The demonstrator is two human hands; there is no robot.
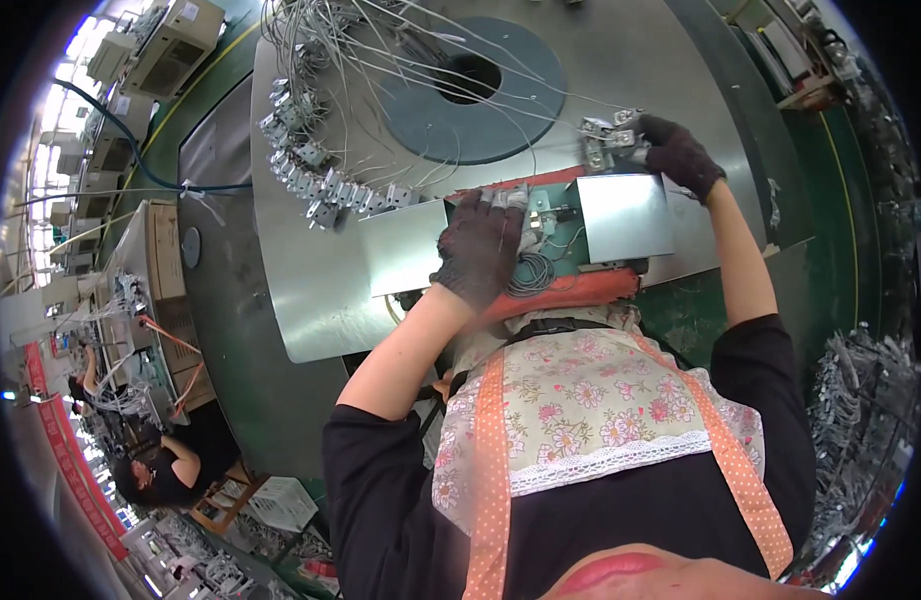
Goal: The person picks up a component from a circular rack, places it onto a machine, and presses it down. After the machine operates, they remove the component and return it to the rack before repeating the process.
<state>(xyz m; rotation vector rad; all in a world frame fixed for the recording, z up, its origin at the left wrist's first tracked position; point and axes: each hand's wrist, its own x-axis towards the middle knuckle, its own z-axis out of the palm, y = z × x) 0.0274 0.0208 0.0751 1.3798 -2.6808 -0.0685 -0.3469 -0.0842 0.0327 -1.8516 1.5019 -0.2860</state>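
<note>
My left hand (478, 245), in a dark glove with pale fingertips, lies over a green work fixture (563, 240). Its fingers stretch forward and its thumb is apart, beside small metal fittings (544, 218). A coil of thin grey cable (531, 275) sits below the thumb. Farther right, my right hand (684, 158), gloved too, closes its fingers at a cluster of small silvery metal parts with wires (611, 138). Its fingertips are partly hidden by the parts. Shiny metal plates flank the fixture, one on the left (406, 245) and one on the right (626, 217).
Many wired metal parts (331, 190) lie in a curved row on the metal table (311, 310). Their cables cross a grey disc (531, 60) with a dark central hole. Red padding (571, 292) edges the fixture. Another person (171, 465) works far left.
</note>
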